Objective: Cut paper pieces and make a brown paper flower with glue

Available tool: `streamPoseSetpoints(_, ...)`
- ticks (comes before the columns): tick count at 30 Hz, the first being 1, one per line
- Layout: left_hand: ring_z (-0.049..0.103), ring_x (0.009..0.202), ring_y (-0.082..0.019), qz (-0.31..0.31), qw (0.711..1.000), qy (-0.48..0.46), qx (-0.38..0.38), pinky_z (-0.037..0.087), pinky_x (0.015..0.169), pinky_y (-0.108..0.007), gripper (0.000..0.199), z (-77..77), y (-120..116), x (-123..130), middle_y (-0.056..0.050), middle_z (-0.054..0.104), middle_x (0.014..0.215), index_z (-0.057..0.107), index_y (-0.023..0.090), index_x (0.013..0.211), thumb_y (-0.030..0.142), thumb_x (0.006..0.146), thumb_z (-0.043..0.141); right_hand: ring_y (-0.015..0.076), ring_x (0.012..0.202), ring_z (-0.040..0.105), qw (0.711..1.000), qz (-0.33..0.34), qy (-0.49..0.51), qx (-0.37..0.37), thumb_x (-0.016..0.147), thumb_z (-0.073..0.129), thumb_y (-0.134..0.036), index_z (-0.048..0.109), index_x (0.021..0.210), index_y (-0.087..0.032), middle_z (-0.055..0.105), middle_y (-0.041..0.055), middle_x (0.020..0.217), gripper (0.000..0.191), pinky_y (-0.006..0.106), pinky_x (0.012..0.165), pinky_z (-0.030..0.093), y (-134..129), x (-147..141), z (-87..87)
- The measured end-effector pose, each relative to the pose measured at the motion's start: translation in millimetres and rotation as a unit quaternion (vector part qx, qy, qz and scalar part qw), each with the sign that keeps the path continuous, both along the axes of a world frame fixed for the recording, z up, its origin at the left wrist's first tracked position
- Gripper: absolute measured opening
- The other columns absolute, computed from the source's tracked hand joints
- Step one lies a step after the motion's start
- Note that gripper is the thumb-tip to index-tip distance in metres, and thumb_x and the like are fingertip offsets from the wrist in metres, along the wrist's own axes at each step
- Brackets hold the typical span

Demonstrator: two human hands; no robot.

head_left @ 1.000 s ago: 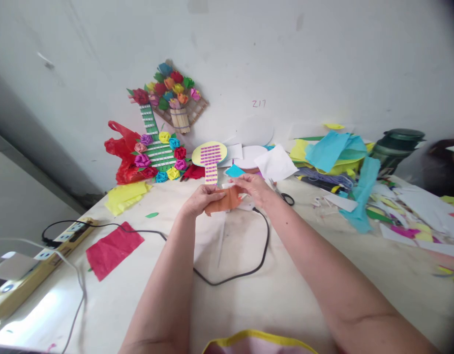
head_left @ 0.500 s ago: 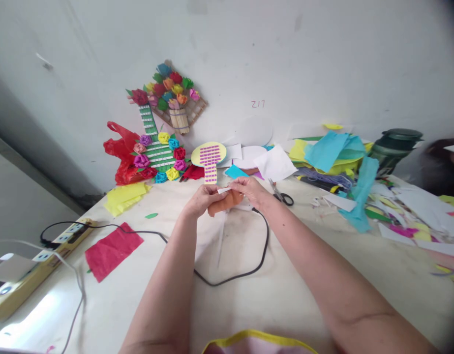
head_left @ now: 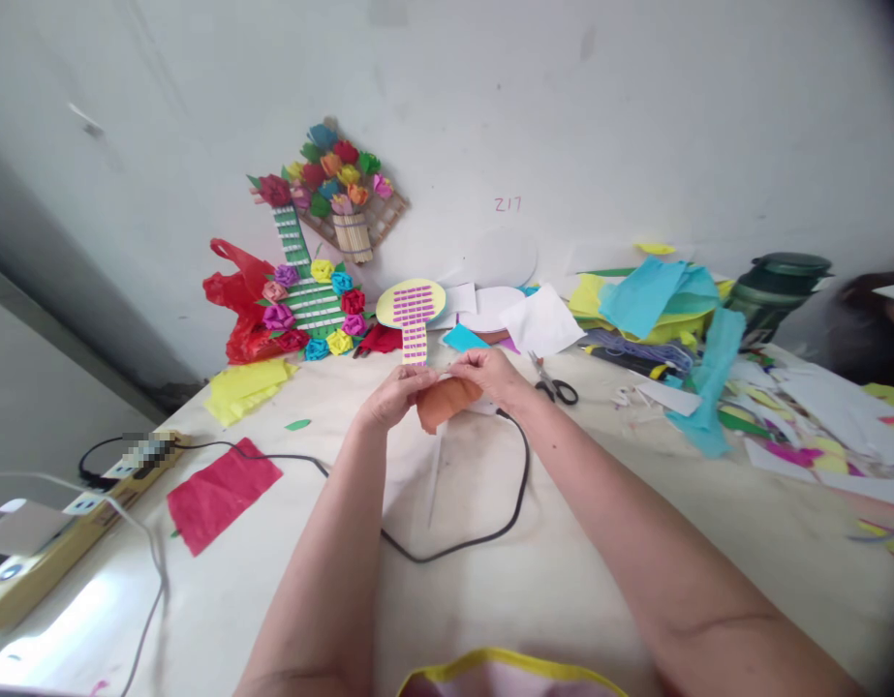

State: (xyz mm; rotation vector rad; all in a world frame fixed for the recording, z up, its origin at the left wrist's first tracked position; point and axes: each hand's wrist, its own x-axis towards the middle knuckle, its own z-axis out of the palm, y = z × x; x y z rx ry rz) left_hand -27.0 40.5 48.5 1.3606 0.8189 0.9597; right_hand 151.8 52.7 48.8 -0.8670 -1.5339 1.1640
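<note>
An orange piece of crepe paper (head_left: 445, 403) hangs between my two hands over the middle of the table. My left hand (head_left: 397, 395) pinches its upper left edge. Fingers of my right hand (head_left: 486, 376) are closed on its upper right edge, close to the left fingertips. Below the paper lies a thin white stick (head_left: 435, 479). A black cable (head_left: 523, 474) curves around to the right of it, beside a white tool partly hidden under my right hand. Scissors with black handles (head_left: 559, 389) lie right of my right wrist.
Behind my hands stands a yellow paddle shape with purple strips (head_left: 416, 308). Flower crafts (head_left: 312, 300) lean on the wall. Red paper (head_left: 225, 494) and a power strip (head_left: 119, 484) are left; blue paper (head_left: 654, 295), scraps and a dark green bottle (head_left: 777, 295) are right.
The orange paper has turned and spread a little between my fingers, with its lower edge shifted right and down. The white strip at its top edge is now mostly hidden.
</note>
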Motion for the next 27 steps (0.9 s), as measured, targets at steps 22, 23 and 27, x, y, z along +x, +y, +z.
streamPoseSetpoints(22,0.052,0.057,-0.01,-0.053,0.994,0.083,0.035,0.036,0.053,-0.021,0.036,0.5,-0.1,0.1,-0.005,0.061,0.068,0.065,0.008,0.082,0.042,0.071,0.063,0.0127,0.054,0.052,0.958,0.154,0.103,-0.219,0.066,0.055,-0.062,0.061,0.07,-0.017,0.058,0.0025,0.059,0.045,0.024,0.046,0.039,6.0,19.8,-3.5)
streamPoseSetpoints(23,0.052,0.057,-0.01,-0.054,0.994,0.087,0.038,0.036,0.053,-0.021,0.036,0.7,-0.2,0.3,-0.005,0.061,0.069,0.065,0.008,0.083,0.042,0.071,0.062,0.0116,0.053,0.051,0.961,0.149,0.101,-0.208,0.064,0.061,-0.056,0.06,0.068,-0.017,0.058,0.0012,0.059,0.039,0.023,0.046,0.038,4.9,19.6,-3.1)
streamPoseSetpoints(27,0.052,0.058,-0.01,-0.052,0.993,0.097,0.048,0.036,0.053,-0.021,0.036,1.8,-1.1,1.2,-0.005,0.061,0.07,0.065,0.008,0.083,0.042,0.072,0.061,0.0091,0.054,0.05,0.974,0.134,0.05,-0.175,0.055,0.074,-0.035,0.062,0.071,-0.016,0.056,-0.0027,0.059,0.028,0.022,0.048,0.038,2.6,18.4,-2.7)
